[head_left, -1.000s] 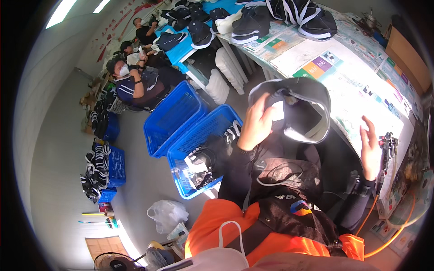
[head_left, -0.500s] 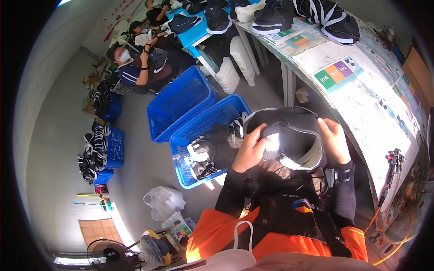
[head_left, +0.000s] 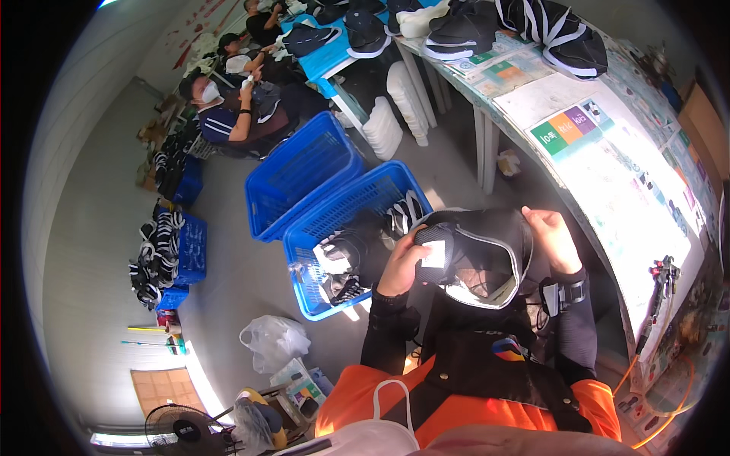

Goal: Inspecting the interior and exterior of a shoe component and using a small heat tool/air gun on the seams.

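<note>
1. I see a black cap (head_left: 494, 228) in midair between a blue basket (head_left: 334, 219) and the left edge of a worktable (head_left: 532, 95).
2. The person's left hand (head_left: 399, 266) pinches its mesh side, by a white patch (head_left: 434, 254).
3. The right hand (head_left: 553, 239) pinches its opposite side.
4. Similar caps (head_left: 462, 30) crowd the worktable's far edge.

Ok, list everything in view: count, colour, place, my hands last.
Held cap: one, black with white edging, between both hands
Other caps: several, black and white, both tables
Worktable: one, white, right
Second table: one, blue, top centre
Baskets: two, blue, floor, left of the cap
Crates: at least two, blue, left wall
Plastic bag: one, whitish, floor
Fan: one, dark, lower left
Tool: one, dark, worktable's near end
Co-workers: three, mixed clothing, upper left
Left hand: one, black sleeve, cap's left
Right hand: one, black sleeve, cap's right
</note>
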`<state>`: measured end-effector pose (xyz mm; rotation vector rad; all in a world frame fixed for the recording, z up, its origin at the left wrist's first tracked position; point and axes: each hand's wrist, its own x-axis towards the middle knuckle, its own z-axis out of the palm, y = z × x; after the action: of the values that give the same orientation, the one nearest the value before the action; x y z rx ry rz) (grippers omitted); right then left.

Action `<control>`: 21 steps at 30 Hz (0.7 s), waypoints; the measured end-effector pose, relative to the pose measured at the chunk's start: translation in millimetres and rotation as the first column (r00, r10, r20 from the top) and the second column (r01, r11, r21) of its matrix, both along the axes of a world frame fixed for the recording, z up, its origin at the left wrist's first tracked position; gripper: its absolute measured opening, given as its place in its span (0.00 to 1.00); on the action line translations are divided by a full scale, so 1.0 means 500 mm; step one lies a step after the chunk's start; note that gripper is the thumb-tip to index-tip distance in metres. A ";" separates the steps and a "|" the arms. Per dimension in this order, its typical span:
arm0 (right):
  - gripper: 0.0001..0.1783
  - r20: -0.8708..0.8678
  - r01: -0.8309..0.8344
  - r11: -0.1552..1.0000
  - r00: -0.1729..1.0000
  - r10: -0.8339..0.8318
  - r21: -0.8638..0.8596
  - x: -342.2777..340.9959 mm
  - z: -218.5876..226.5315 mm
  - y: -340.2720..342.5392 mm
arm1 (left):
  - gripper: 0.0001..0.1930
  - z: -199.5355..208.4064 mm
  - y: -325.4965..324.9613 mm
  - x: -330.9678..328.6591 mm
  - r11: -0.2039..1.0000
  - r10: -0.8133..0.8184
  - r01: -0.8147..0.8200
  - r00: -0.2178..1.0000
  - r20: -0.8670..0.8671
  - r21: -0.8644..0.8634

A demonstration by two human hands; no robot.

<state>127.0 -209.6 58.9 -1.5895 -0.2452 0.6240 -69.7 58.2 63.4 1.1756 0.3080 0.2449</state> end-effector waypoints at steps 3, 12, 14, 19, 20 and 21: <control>0.20 0.402 0.098 0.992 0.908 -0.121 0.079 -0.018 0.013 0.000 | 0.21 0.017 0.002 -0.001 0.999 -0.001 -0.002 0.998 -0.060 -0.049; 0.32 0.807 0.135 0.985 0.591 0.009 -0.110 -0.104 0.166 0.013 | 0.16 0.047 -0.012 -0.002 0.944 0.243 -0.235 0.970 0.005 -0.231; 0.36 0.607 -0.254 0.925 0.700 0.377 -0.281 -0.119 0.198 0.011 | 0.10 0.043 -0.008 -0.003 0.883 0.344 -0.351 0.936 -0.080 -0.311; 0.34 0.595 -0.012 0.994 0.802 -0.054 0.106 -0.143 0.249 0.025 | 0.08 0.029 0.015 -0.014 0.854 0.380 -0.369 0.924 -0.045 -0.367; 0.35 0.600 0.036 0.977 0.784 -0.158 0.209 -0.149 0.258 0.023 | 0.08 0.027 0.019 -0.018 0.837 0.396 -0.387 0.916 -0.060 -0.387; 0.38 0.614 0.055 0.973 0.767 -0.186 0.225 -0.157 0.269 0.016 | 0.08 0.026 0.022 -0.019 0.815 0.418 -0.414 0.905 -0.083 -0.405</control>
<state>48.6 -201.4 193.2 -1.5626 -0.6809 -0.0682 -79.4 69.1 76.3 0.6709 0.5822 0.5421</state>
